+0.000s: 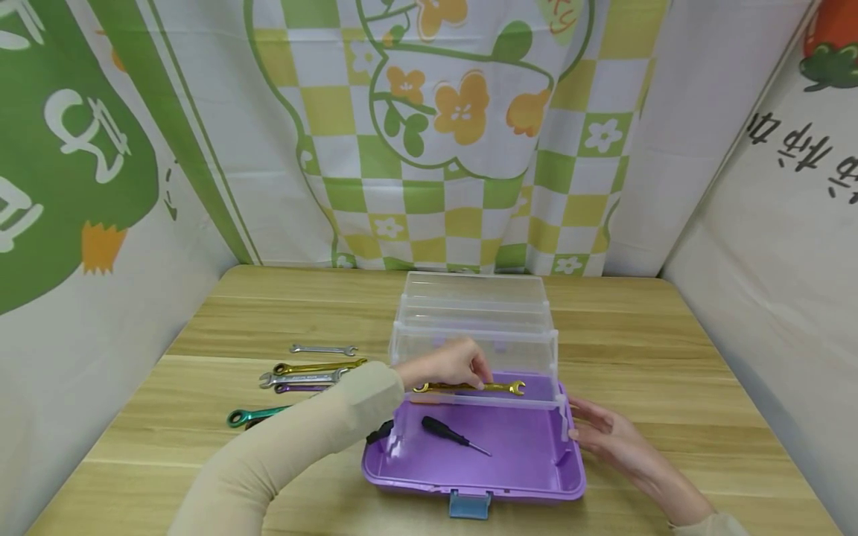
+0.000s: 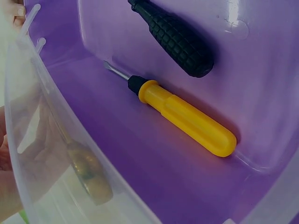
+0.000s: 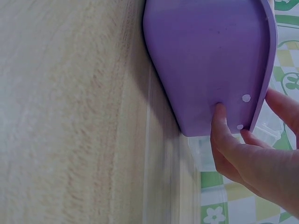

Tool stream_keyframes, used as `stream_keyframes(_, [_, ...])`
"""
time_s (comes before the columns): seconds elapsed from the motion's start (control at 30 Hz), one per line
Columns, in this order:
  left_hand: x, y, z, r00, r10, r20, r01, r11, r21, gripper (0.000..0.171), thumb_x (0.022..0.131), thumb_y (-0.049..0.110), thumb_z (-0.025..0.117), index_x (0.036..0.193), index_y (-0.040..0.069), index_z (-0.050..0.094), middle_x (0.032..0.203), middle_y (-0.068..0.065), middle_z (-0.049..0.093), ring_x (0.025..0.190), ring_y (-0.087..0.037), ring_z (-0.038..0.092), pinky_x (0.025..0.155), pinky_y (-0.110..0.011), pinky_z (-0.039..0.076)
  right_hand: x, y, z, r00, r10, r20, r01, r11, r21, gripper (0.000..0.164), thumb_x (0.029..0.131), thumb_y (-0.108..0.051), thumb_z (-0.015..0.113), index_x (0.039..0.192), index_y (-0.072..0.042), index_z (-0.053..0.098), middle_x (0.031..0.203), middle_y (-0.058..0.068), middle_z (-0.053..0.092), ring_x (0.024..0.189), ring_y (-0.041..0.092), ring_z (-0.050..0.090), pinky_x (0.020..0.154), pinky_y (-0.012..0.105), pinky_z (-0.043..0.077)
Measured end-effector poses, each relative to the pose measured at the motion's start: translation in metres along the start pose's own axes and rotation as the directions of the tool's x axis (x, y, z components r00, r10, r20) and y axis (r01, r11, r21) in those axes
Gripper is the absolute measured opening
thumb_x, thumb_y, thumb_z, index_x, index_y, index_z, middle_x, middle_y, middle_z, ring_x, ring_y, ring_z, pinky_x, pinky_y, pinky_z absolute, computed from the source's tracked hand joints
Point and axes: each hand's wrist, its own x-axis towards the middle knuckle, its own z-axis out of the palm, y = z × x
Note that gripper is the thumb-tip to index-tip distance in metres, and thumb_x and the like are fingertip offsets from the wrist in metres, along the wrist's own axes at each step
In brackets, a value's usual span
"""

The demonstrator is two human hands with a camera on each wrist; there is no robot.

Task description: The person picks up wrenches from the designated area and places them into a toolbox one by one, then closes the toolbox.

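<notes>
My left hand (image 1: pixel 450 365) pinches a gold combination wrench (image 1: pixel 504 387) near its middle, over the clear tray (image 1: pixel 546 350) of an opened purple toolbox (image 1: pixel 523 439). Through that tray, the left wrist view shows the wrench's gold end (image 2: pixel 91 175) and part of the hand (image 2: pixel 32 163). At the toolbox's right end, my right hand (image 1: pixel 613 439) grips the side: its fingers (image 3: pixel 229 140) touch the outer wall while the thumb lies at the rim. A black-handled screwdriver (image 1: pixel 445 430) and a yellow-handled screwdriver (image 2: pixel 187 119) lie in the purple bottom.
Left of the toolbox lie several wrenches, among them a small silver one (image 1: pixel 324 350), a gold one (image 1: pixel 315 368), a purple one (image 1: pixel 302 388) and a green one (image 1: pixel 255 415). My left sleeve (image 1: pixel 302 432) covers part of them. A blue latch (image 1: pixel 469 505) hangs at the toolbox front.
</notes>
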Motion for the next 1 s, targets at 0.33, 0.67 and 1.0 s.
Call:
stream_keyframes(0.33, [0.000,0.000,0.000,1.000,-0.009,0.011,0.009,1.000,0.009,0.012,0.072,0.002,0.068,0.084,0.003,0.071,0.076,-0.004,0.068,0.062,0.002,0.049,0.059,-0.011,0.041,0.000,0.001,0.000,1.000,-0.010,0.007,0.010,1.000,0.004,0.073,0.083,-0.009,0.057,0.134,0.012,0.009,0.135,0.036,0.015,0.100,0.010,0.055,0.088,0.026,0.043])
stream_keyframes(0.67, [-0.009,0.004,-0.009,0.998,0.028,0.062,-0.031,0.999,0.044,0.021,0.080,0.007,0.062,0.101,0.001,0.065,0.089,-0.010,0.066,0.083,-0.019,0.061,0.073,-0.019,0.046,0.001,0.002,-0.001,1.000,-0.009,0.025,0.008,0.999,0.039,0.073,0.084,-0.007,0.056,0.135,0.011,0.007,0.137,0.035,0.013,0.102,0.011,0.054,0.089,0.026,0.042])
stream_keyframes(1.0, [-0.035,0.008,-0.023,0.992,0.115,0.060,-0.119,0.991,0.068,0.024,0.085,0.012,0.057,0.105,-0.001,0.061,0.091,-0.009,0.064,0.083,-0.018,0.059,0.074,-0.020,0.046,0.001,0.002,-0.001,1.000,-0.012,0.013,0.012,1.000,0.019,0.073,0.084,-0.007,0.057,0.134,0.012,0.008,0.136,0.035,0.015,0.099,0.007,0.055,0.088,0.026,0.043])
